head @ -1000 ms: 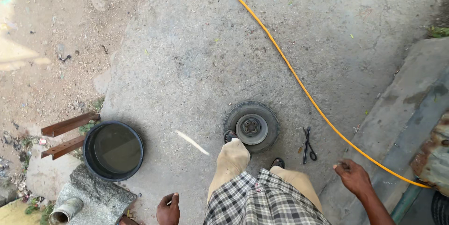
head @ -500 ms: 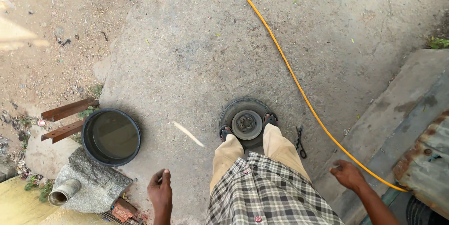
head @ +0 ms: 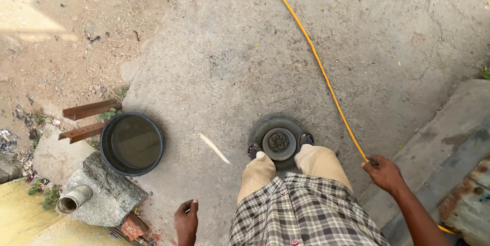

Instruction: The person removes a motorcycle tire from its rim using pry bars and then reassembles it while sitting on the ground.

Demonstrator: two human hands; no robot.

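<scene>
The right hand [head: 384, 173], at the lower right, is closed around a thin yellow hose [head: 316, 62] that runs up to the top edge. The left hand [head: 186, 221] hangs loosely curled, holding nothing. Both feet stand on a small wheel [head: 278, 141] near the centre.

Black water tub [head: 131, 143], grey stone [head: 104, 195], pipe end [head: 73, 199]
</scene>
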